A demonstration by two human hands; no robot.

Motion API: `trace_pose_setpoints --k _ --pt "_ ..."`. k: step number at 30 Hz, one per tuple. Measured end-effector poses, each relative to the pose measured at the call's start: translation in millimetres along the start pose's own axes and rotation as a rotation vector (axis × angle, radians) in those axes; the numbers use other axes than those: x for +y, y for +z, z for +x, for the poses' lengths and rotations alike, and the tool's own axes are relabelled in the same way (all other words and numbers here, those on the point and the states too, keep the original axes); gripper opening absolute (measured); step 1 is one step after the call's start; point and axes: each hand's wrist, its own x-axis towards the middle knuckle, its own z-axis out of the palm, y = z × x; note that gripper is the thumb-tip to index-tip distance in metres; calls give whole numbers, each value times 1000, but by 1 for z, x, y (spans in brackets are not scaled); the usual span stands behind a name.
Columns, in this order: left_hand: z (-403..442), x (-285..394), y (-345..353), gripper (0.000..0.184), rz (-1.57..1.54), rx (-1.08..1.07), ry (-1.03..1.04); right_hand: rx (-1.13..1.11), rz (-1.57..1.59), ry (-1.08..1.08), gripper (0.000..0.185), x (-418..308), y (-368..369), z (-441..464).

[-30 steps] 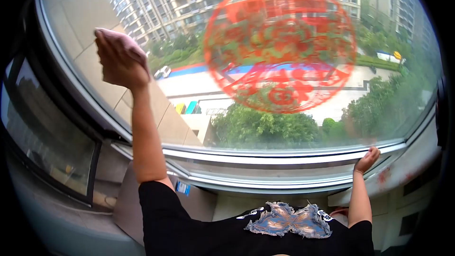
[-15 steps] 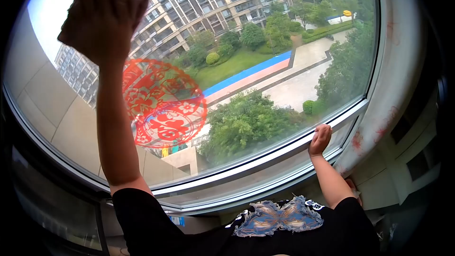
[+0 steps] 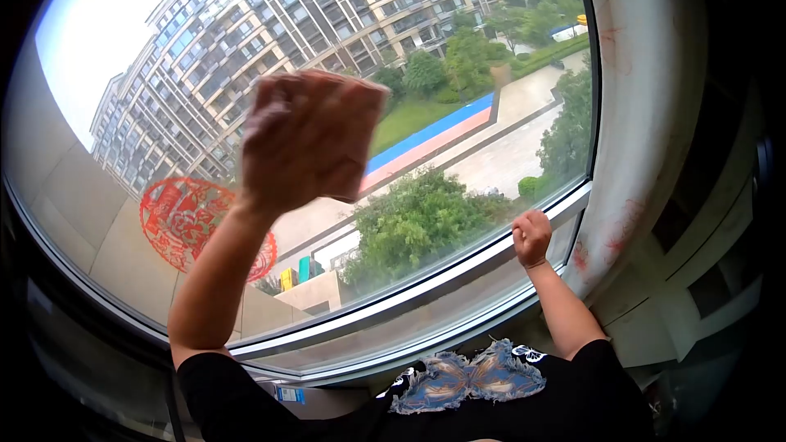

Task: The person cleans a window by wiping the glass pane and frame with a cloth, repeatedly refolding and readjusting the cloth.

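A folded pinkish cloth (image 3: 348, 135) is pressed to the large window pane (image 3: 458, 196) under my left hand (image 3: 282, 151), which is somewhat blurred. The cloth sticks out to the right of the fingers. Below and left of that hand, a round red paper-cut decoration (image 3: 184, 221) shows on the glass, partly hidden by my left forearm. My right hand (image 3: 532, 237) is curled closed on the window's lower frame (image 3: 442, 286), near its right end; whether its fingers grip the frame edge is hard to make out.
A pale wall column with reddish marks (image 3: 630, 115) stands right of the window. A box with a blue label (image 3: 290, 394) is low at the left, below the sill. Dark framed glass (image 3: 90, 360) lies at the lower left. Buildings and trees show outside.
My left hand has moved with the cloth from the left side up to the top, then right and down toward the middle. The view has turned; my right hand remains at the frame.
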Motion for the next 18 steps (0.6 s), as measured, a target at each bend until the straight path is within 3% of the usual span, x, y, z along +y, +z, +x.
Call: trace_pose_setpoints --k 4,8,10,11,15,16,17,18 --pt "-22 -157 -31 42 383 53 -62 108 -25 153 6 31 -14 20" --pt "-32 -321 -54 49 717 64 -137 135 -58 55 4 9 1 17" --pt "-19 -352 -48 53 781 84 -219 133 -45 79 4 -7 8 11" --pt "-2 -346 -43 55 751 129 -307 126 -42 74 5 -13 10 10" --pt "94 -217 -24 55 560 374 -580 113 -52 53 6 -17 16 13" --pt "96 -202 -11 54 605 427 -453 109 -47 51 6 -15 20 9" --pt "108 -153 -9 53 427 397 -431 105 -51 53 6 -12 24 2" --pt "124 -105 -14 50 567 311 -383 100 -58 53 6 -10 26 -1"
